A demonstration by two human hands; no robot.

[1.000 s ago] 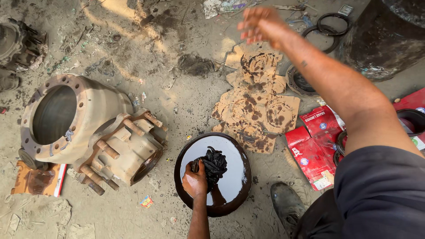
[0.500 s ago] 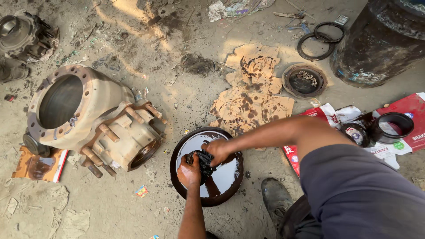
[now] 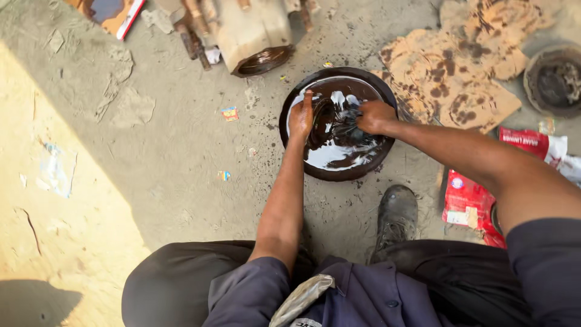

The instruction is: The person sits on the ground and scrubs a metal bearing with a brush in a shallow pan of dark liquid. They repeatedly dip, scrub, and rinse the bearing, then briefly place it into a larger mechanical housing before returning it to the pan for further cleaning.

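A round dark pan (image 3: 296, 100) of black oily liquid sits on the dirt floor in front of me. My left hand (image 3: 301, 116) rests flat inside its left side, fingers spread into the liquid. My right hand (image 3: 375, 116) is closed on a dark soaked rag (image 3: 348, 130) in the middle of the pan. Both hands are wet with oil.
A large tan metal housing (image 3: 251, 27) with studs lies just beyond the pan. Oil-stained cardboard pieces (image 3: 451, 72) and a round dirty part (image 3: 554, 82) lie to the right. Red packets (image 3: 469, 197) lie by my black boot (image 3: 394, 215).
My right arm came down from reaching far right and its hand took hold of the rag in the pan. The view swung down and left, closer to the pan.
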